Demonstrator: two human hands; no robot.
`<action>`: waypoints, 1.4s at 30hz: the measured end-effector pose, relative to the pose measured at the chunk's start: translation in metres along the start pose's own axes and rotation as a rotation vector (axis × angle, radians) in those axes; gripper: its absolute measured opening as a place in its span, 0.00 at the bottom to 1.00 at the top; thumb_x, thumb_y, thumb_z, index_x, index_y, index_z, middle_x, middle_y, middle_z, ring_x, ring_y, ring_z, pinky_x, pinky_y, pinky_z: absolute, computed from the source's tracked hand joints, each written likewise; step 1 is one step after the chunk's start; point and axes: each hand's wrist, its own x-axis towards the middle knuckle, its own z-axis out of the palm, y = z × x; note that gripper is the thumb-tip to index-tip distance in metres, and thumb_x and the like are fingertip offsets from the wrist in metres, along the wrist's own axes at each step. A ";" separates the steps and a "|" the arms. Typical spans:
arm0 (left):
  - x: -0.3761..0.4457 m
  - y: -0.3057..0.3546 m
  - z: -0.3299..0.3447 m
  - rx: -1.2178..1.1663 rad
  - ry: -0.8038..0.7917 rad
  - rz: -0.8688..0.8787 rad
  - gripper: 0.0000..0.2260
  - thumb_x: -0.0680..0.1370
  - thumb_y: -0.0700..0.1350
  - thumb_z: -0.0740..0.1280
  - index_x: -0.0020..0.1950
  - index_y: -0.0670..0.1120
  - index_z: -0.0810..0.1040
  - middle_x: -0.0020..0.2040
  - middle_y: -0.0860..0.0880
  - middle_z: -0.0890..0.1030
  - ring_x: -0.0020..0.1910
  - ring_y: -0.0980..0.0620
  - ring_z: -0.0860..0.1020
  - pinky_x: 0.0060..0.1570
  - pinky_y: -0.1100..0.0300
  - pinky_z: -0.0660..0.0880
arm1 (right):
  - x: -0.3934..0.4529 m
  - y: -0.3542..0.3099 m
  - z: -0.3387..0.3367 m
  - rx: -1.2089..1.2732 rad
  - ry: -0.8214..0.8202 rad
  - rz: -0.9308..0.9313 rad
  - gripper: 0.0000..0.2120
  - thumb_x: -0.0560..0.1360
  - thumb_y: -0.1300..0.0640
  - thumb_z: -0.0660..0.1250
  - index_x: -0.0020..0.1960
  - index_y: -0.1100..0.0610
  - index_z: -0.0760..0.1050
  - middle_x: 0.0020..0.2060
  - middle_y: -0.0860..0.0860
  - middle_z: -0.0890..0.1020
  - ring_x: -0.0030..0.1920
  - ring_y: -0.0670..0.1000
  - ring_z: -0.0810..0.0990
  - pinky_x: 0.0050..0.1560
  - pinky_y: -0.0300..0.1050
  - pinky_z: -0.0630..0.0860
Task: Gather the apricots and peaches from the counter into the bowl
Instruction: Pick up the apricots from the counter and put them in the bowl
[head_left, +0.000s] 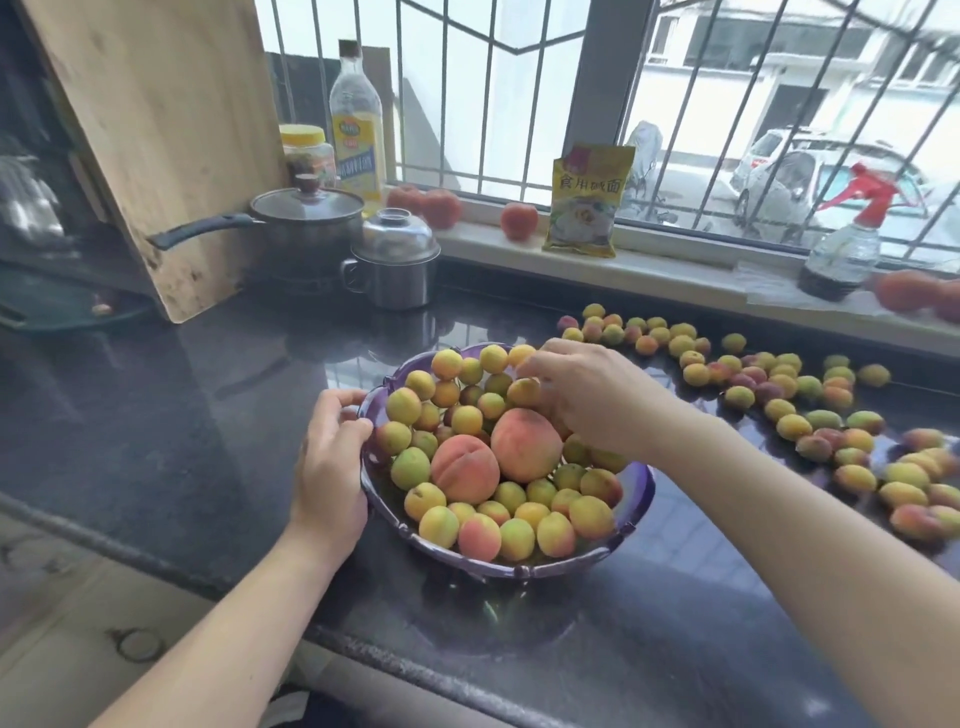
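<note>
While the bowl (636, 483) already carries a heaped load, the gathering is, by my estimate, somewhat past halfway.

Head view, centre of frame:
- Bowl: purple, scalloped rim, standing on the dark counter (208, 415). Contents: many small apricots (439, 526) and two large peaches (465, 468) resting side by side on top of the pile.
- Left hand (332, 462): at the bowl's left rim, fingers curled over the edge and thumb against the wall, holding the bowl in place.
- Right hand (592, 395): over the far right part of the pile, fingers bent down among the fruit. Fingertips touch an apricot at the upper part of the heap; whether they pinch it or merely set it down cannot be told, since the palm side is hidden.

Head view, right of frame:
- Loose apricots on the counter (795, 427): a long scattered band running from beside the bowl's far edge to the lower right border. No large peach is plainly visible among them. These remain to be collected.

Head view, upper part of frame:
- Windowsill (675, 270): reddish round fruits (518, 221), a yellow packet (587, 202), a spray bottle (852, 244).
- Upper left: oil bottle (357, 130), lidded pot (306, 223), steel mug with lid (395, 260), wooden board (156, 145) leaning upright.
</note>
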 end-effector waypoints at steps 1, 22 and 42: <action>-0.001 0.001 0.001 0.004 -0.030 -0.017 0.11 0.75 0.50 0.60 0.52 0.58 0.80 0.47 0.52 0.85 0.52 0.48 0.83 0.54 0.46 0.80 | -0.009 0.006 -0.003 0.023 0.053 0.042 0.18 0.79 0.64 0.68 0.66 0.50 0.77 0.59 0.49 0.78 0.53 0.52 0.79 0.48 0.47 0.80; -0.027 0.000 0.102 0.066 -0.131 -0.060 0.19 0.72 0.49 0.62 0.62 0.52 0.81 0.56 0.50 0.85 0.55 0.50 0.83 0.51 0.55 0.77 | -0.185 0.143 0.042 -0.314 0.262 1.009 0.11 0.79 0.61 0.65 0.59 0.58 0.80 0.56 0.60 0.80 0.58 0.64 0.74 0.68 0.63 0.69; -0.030 0.004 0.104 0.077 -0.119 -0.033 0.18 0.73 0.51 0.60 0.60 0.52 0.81 0.51 0.52 0.85 0.50 0.54 0.83 0.41 0.66 0.78 | -0.108 0.084 -0.052 0.742 0.302 0.758 0.13 0.79 0.58 0.71 0.63 0.52 0.78 0.51 0.48 0.82 0.45 0.48 0.85 0.38 0.37 0.79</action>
